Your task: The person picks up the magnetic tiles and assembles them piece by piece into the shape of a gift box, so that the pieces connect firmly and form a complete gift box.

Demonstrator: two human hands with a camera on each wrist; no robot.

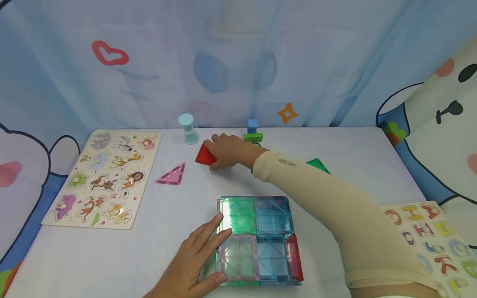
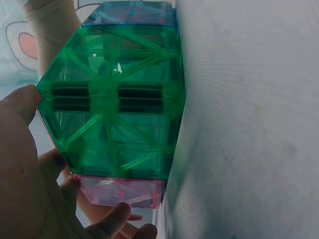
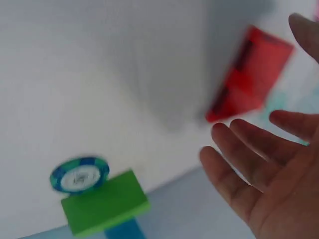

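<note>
A low box of see-through magnetic tiles (image 1: 273, 256), green, blue and pink with a red tile at its right side, sits at the front middle of the table. My left hand (image 1: 193, 252) rests along its left edge, fingers stretched out; the left wrist view shows the box's green side (image 2: 109, 99) with thumb and fingertips at its edge. Further back, my right hand (image 1: 227, 151) is over a red magnetic tile (image 1: 205, 156). In the right wrist view its fingers (image 3: 239, 174) are spread beside the red tile (image 3: 254, 74), thumb on the far side.
A pink triangular tile (image 1: 173, 174) and an animal puzzle board (image 1: 139, 198) lie to the left. Behind stand a sand timer (image 1: 188, 129), a green block (image 1: 253, 137) and a blue block (image 1: 252, 126). A green tile (image 1: 318, 164) and a letter board (image 1: 417, 236) are right.
</note>
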